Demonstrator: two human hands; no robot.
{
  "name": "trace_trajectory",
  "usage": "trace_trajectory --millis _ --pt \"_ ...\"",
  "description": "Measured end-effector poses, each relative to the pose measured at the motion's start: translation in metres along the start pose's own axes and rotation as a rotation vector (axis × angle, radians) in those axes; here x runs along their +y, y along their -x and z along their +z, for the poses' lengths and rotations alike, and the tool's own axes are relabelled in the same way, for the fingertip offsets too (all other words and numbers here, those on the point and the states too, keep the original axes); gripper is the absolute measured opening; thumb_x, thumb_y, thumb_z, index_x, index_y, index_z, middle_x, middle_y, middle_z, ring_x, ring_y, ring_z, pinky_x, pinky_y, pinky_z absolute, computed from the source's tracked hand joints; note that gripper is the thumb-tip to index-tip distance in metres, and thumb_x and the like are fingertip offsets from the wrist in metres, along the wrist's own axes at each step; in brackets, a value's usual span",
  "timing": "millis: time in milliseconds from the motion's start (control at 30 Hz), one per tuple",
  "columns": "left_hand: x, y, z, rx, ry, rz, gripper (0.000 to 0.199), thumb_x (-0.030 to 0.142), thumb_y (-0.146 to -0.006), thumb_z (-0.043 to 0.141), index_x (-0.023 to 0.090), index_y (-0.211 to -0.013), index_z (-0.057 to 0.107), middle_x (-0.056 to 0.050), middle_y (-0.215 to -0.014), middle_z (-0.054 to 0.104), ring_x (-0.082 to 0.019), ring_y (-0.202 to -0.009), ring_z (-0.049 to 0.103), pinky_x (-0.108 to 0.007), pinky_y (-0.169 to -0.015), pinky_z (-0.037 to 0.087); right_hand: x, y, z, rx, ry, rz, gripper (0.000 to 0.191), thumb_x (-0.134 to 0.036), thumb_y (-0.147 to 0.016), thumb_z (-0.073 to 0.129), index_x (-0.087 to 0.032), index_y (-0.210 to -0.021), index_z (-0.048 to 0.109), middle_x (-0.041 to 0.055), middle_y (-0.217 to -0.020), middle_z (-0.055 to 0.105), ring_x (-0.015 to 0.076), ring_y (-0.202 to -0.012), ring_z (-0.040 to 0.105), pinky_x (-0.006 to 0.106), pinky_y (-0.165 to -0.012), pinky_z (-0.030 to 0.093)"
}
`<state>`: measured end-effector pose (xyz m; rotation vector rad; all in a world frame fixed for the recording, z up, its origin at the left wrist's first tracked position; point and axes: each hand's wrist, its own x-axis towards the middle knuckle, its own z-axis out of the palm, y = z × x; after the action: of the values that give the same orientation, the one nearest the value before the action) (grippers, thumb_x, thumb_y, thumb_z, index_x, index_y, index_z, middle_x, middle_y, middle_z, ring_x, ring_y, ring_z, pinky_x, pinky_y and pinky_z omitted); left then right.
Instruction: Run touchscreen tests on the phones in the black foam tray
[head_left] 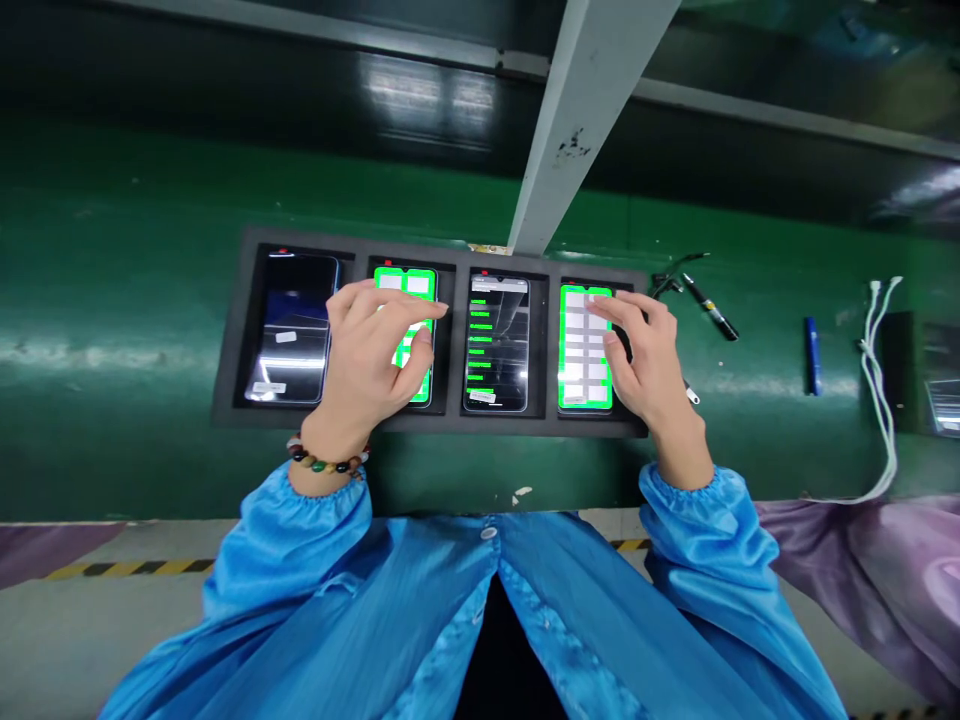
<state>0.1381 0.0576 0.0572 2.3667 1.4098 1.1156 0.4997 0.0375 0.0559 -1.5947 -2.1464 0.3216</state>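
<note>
Two flat phones with green-and-white screens (579, 350) lie under the spread fingers of the bare left hand (375, 345) and bare right hand (649, 355).

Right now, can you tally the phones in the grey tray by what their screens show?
Phones with white blocks edged in green: 2
Phone with green lines on black: 1
Phone with a dark screen: 1
Total: 4

Four phones (496, 345) in tray (495, 426); marker (813, 356) to right; cable (883, 397) beyond marker
</note>
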Motion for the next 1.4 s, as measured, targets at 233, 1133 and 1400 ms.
trace_trajectory --millis 233,1133,1400 --pt "0.000 -0.001 -0.001 -0.033 -0.046 -0.035 0.021 0.029 -0.104 0.055 0.031 -0.114 0.073 -0.001 -0.108 0.084 -0.026 -0.108 0.077 -0.064 -0.117 0.046 -0.012 0.057 -0.009 0.008 -0.046 -0.095 0.037 -0.032 -0.110 0.046 -0.035 -0.133 0.075 0.0049 -0.126 0.083 0.0317 -0.130 0.072 0.060 -0.114 0.050" --pt "-0.002 0.000 -0.003 -0.032 -0.050 -0.005 0.026 0.027 -0.106 0.054 0.030 -0.120 0.076 0.002 -0.108 0.083 -0.025 -0.109 0.077 -0.062 -0.118 0.045 -0.006 0.099 -0.016 -0.049 -0.088 -0.178 0.052 -0.021 -0.108 0.050 -0.036 -0.157 0.062 0.0054 -0.136 0.078 0.0318 -0.136 0.067 0.058 -0.115 0.049" --pt "-0.003 0.001 -0.003 -0.035 -0.053 0.016 0.026 0.026 -0.107 0.054 0.029 -0.123 0.075 0.002 -0.114 0.083 -0.025 -0.111 0.076 -0.062 -0.118 0.045 -0.026 0.074 -0.009 -0.089 -0.051 -0.151 0.058 -0.017 -0.108 0.050 -0.037 -0.162 0.057 0.0050 -0.143 0.077 0.0319 -0.146 0.061 0.058 -0.118 0.047"
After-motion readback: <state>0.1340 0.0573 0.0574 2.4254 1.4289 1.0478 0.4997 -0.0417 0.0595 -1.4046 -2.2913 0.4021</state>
